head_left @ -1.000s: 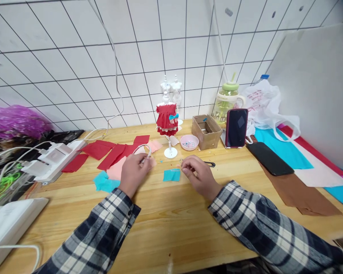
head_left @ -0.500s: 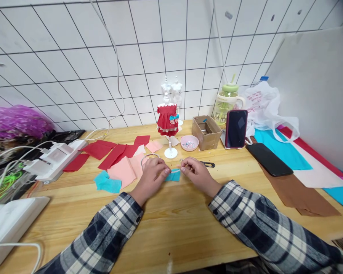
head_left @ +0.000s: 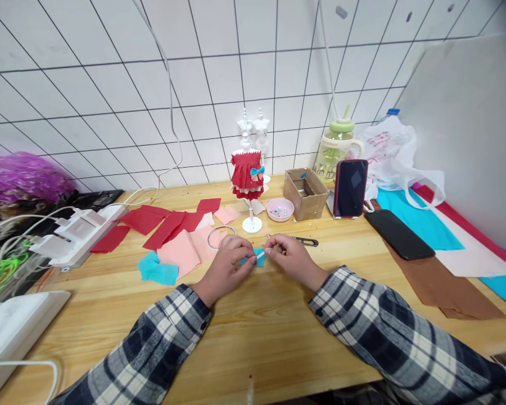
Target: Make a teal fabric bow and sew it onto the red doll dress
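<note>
Between my two hands a thin white strip (head_left: 260,256) slants over a small blue piece of cloth or crepe paper (head_left: 259,261) on the table. The fingers of my left hand (head_left: 230,261) are closed at the strip's lower left end, over the blue piece. My right hand (head_left: 293,259) pinches the upper right end between thumb and forefinger. Just behind my left hand lies a thin pale ring (head_left: 221,237), partly covered. A slim black tool (head_left: 307,241) shows beyond my right hand; its other end is mostly hidden.
A small stand (head_left: 252,225) carries a red pleated dress (head_left: 247,174) with a blue bow. Nearby are a pink bowl (head_left: 280,210) of beads and a cardboard box (head_left: 306,194). Red pieces (head_left: 165,229), pink pieces (head_left: 180,253), a power strip (head_left: 82,239) and phones (head_left: 400,234) lie around.
The white strip has gone from nearly level to slanting, its left end lower. My left hand has moved slightly right and down, nearer my right hand. The view has shifted a little.
</note>
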The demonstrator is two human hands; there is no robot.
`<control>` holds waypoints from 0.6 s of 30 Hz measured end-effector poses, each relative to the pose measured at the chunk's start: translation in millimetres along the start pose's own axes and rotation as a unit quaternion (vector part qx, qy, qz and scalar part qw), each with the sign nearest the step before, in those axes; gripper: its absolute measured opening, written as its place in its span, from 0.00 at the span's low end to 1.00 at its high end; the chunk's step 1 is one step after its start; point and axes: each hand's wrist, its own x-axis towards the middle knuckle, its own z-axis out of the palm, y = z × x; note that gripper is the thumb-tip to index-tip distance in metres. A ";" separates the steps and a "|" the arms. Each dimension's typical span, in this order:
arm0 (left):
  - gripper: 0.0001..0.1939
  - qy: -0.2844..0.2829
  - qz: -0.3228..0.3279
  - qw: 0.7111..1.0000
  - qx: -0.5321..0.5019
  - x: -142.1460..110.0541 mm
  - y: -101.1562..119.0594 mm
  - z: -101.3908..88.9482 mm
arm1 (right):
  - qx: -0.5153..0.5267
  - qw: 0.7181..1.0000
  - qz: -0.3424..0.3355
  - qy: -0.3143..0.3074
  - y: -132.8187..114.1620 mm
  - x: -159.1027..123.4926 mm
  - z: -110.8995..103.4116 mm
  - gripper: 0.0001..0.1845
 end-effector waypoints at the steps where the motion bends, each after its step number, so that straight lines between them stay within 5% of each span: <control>1: 0.09 0.007 0.000 1.000 -0.009 -0.2 0.4 0.2 | 0.001 1.000 0.002 0.000 -0.3 -0.1 0.1 0.06; 5: 0.10 0.027 -0.032 0.998 -0.055 -0.2 1.4 -0.8 | -0.006 1.000 -0.002 0.028 1.3 1.0 -1.5 0.07; 10: 0.16 0.041 -0.151 0.975 -0.160 0.7 -0.8 -1.9 | -0.024 0.991 -0.028 0.128 3.9 1.7 -8.9 0.10; 14: 0.18 -0.001 -0.168 0.950 -0.265 -0.7 -6.0 2.4 | -0.126 0.972 -0.175 0.097 -2.2 -5.3 -8.8 0.09; 18: 0.16 -0.014 -0.164 0.936 -0.311 -3.4 -8.3 6.0 | -0.209 0.947 -0.237 0.060 -5.6 -10.0 -5.4 0.09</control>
